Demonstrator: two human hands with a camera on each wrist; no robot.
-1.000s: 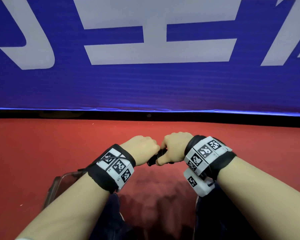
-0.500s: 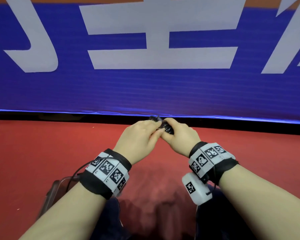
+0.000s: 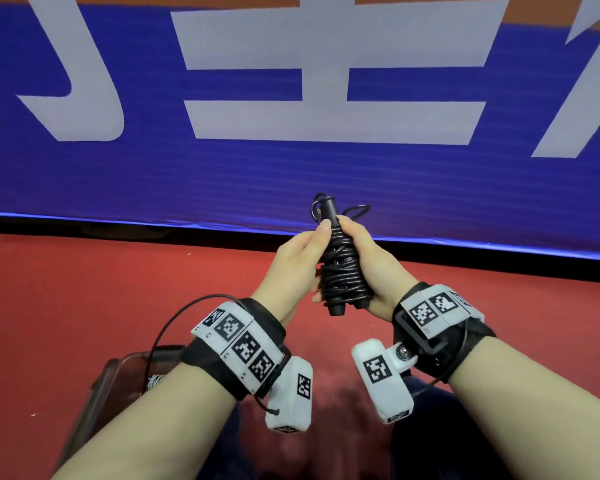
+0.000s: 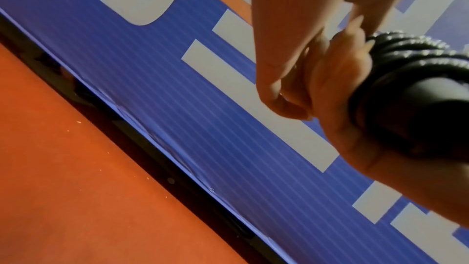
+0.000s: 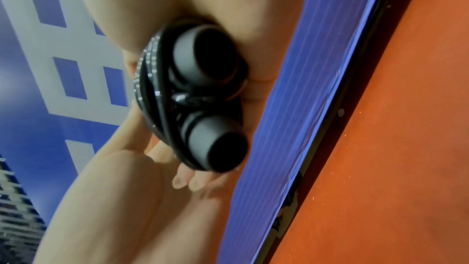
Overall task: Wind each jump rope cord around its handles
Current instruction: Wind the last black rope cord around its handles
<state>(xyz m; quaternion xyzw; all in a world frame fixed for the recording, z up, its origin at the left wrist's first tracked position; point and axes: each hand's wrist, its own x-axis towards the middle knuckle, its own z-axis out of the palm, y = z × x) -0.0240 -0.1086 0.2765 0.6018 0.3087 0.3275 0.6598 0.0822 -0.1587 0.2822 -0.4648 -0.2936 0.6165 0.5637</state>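
Standing near upright at twelve o'clock from the wrists, black jump rope [image 3: 340, 271], cord coiled round both paired handles, left hand [image 3: 297, 261] and right hand [image 3: 373, 268] each curled around it.

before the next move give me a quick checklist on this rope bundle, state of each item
1. Both handles side by side: ok, two butt ends show together in the right wrist view.
2. Cord wound around the handles: ok, many turns lie round the middle.
3. Cord end tucked in: not ok, a loose loop sticks out near the top.
4. Right hand grips the bundle: ok, fingers curled round it.
5. Left hand on the bundle: ok, thumb against its upper part, fingers at its lower part.
6. Coils tight enough to stay: cannot tell.
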